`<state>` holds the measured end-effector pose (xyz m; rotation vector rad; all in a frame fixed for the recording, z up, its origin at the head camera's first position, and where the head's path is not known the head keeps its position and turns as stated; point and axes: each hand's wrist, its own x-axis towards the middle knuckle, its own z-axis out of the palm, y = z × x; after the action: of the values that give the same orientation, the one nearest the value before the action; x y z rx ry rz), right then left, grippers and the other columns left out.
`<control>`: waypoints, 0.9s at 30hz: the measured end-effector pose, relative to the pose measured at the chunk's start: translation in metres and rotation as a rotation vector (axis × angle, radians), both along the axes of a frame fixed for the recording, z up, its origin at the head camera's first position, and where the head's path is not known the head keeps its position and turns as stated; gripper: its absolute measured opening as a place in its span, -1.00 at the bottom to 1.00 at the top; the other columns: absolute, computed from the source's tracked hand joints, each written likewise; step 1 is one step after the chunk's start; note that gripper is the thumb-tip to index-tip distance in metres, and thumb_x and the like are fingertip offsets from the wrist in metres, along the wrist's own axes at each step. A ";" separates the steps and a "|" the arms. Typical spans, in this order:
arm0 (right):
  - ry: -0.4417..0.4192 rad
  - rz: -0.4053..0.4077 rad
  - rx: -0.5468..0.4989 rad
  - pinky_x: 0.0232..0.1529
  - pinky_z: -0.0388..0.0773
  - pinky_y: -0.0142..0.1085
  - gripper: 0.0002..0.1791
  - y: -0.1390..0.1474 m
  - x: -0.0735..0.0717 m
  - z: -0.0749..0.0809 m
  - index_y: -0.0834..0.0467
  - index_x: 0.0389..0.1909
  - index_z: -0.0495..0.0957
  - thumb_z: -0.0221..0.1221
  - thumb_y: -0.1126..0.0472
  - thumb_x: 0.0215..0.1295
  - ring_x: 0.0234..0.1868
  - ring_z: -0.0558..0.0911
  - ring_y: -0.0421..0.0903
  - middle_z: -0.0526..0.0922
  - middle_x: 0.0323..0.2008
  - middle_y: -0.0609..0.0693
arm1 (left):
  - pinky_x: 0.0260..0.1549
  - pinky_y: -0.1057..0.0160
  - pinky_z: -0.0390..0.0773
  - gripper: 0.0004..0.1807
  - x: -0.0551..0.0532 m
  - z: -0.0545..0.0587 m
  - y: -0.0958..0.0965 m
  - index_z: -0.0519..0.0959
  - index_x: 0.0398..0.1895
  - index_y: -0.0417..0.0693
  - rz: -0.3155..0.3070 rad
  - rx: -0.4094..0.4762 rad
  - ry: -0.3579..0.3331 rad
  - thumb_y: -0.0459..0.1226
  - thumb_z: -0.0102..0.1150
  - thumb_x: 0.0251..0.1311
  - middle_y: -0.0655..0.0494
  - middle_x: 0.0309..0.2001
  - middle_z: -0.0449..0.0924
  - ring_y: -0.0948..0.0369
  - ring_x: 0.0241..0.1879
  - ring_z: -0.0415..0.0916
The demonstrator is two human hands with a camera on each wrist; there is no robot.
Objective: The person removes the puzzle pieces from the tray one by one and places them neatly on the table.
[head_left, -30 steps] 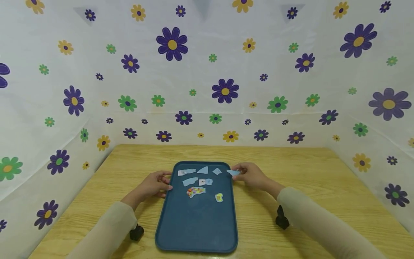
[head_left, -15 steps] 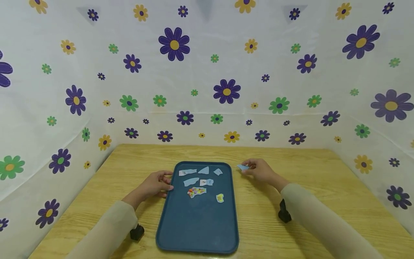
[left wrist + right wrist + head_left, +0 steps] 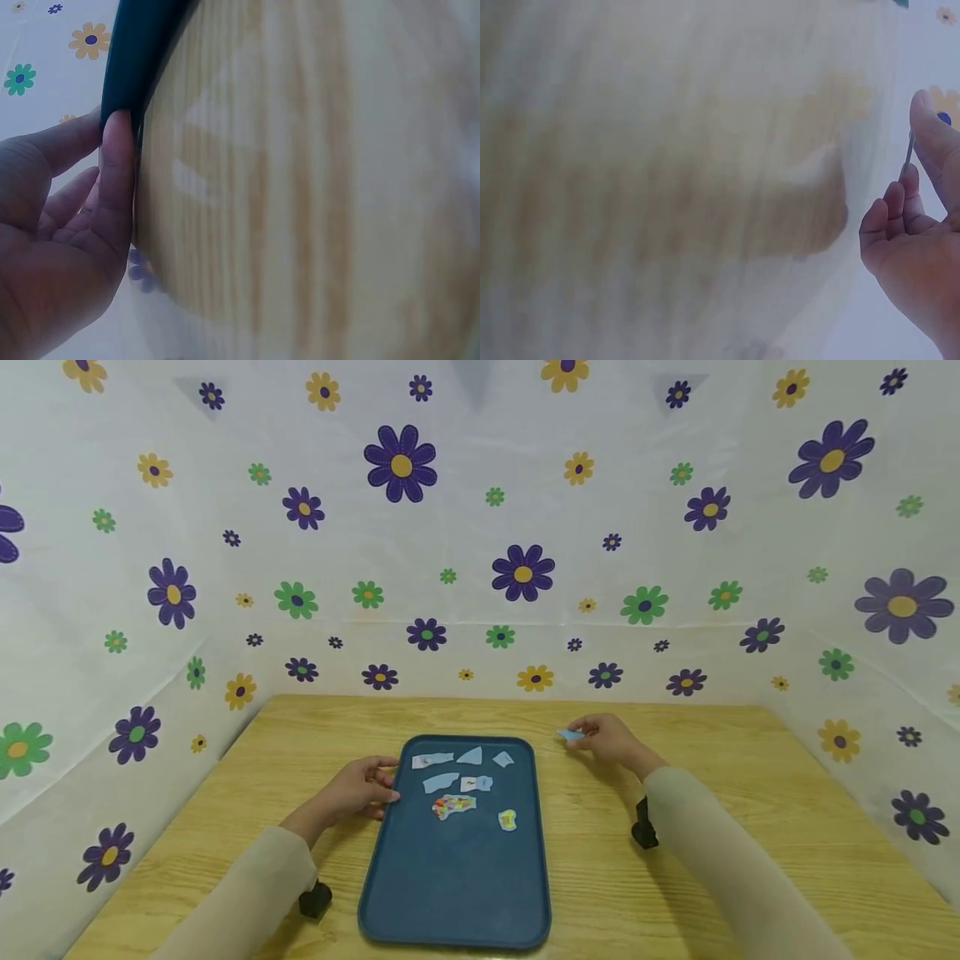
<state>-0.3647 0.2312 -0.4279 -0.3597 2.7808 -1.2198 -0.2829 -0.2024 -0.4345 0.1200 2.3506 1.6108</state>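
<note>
A pale blue torn paper piece [image 3: 571, 736] is pinched by my right hand [image 3: 609, 740], above the table beyond the tray's right back corner. In the right wrist view the piece [image 3: 908, 152] shows edge-on as a thin sliver between thumb and fingertips. My left hand [image 3: 358, 788] grips the left rim of the dark blue tray [image 3: 457, 877]; the left wrist view has thumb and index finger at the tray's edge [image 3: 139, 67]. On the tray lie several light blue scraps, among them a triangular piece [image 3: 471, 756], a multicoloured piece [image 3: 453, 807] and a small yellow piece [image 3: 507, 820].
The wooden table [image 3: 697, 827] extends on both sides of the tray. A white cloth [image 3: 465, 518] with purple, yellow and green flowers hangs at the back and both sides. Black devices [image 3: 315, 900] are strapped at both wrists.
My right hand has moved the blue paper piece from the tray's right edge away to the right and back, off the tray. The left hand stays at the rim.
</note>
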 end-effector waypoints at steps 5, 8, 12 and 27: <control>-0.011 -0.009 0.003 -0.01 0.44 -0.03 -0.65 0.003 -0.008 0.001 0.26 0.05 0.59 0.28 0.21 0.29 -0.01 0.44 0.13 0.50 0.00 0.22 | -0.46 0.18 0.65 -0.33 -0.002 -0.002 -0.002 0.28 0.37 -0.25 0.007 0.003 -0.013 -0.47 0.27 0.17 -0.10 -0.18 0.43 0.12 -0.40 0.50; -0.017 -0.014 0.003 0.05 0.43 0.04 -0.64 0.003 -0.011 0.001 0.27 0.07 0.58 0.27 0.21 0.30 0.05 0.43 0.17 0.47 0.06 0.26 | -0.47 0.18 0.65 -0.34 -0.003 -0.003 -0.003 0.30 0.36 -0.23 0.014 0.004 -0.016 -0.47 0.27 0.17 -0.10 -0.18 0.43 0.12 -0.41 0.50; -0.032 -0.031 0.010 0.07 0.43 0.03 -0.64 0.004 -0.014 -0.001 0.26 0.06 0.58 0.28 0.20 0.30 0.07 0.42 0.17 0.47 0.08 0.26 | -0.46 0.18 0.65 -0.34 -0.004 -0.004 -0.003 0.30 0.36 -0.24 0.001 0.002 -0.010 -0.47 0.27 0.17 -0.11 -0.18 0.43 0.12 -0.40 0.50; -0.037 -0.019 0.057 0.09 0.42 0.03 -0.66 0.005 -0.021 -0.007 0.25 0.03 0.60 0.30 0.21 0.27 0.06 0.43 0.17 0.49 0.06 0.25 | -0.43 0.16 0.66 -0.34 -0.005 -0.006 -0.002 0.32 0.35 -0.22 0.016 -0.021 -0.011 -0.47 0.28 0.16 -0.10 -0.18 0.45 0.11 -0.38 0.52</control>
<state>-0.3854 0.2362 -0.4350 -0.3038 2.7869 -1.1359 -0.2882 -0.2041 -0.4405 0.0881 2.3654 1.5901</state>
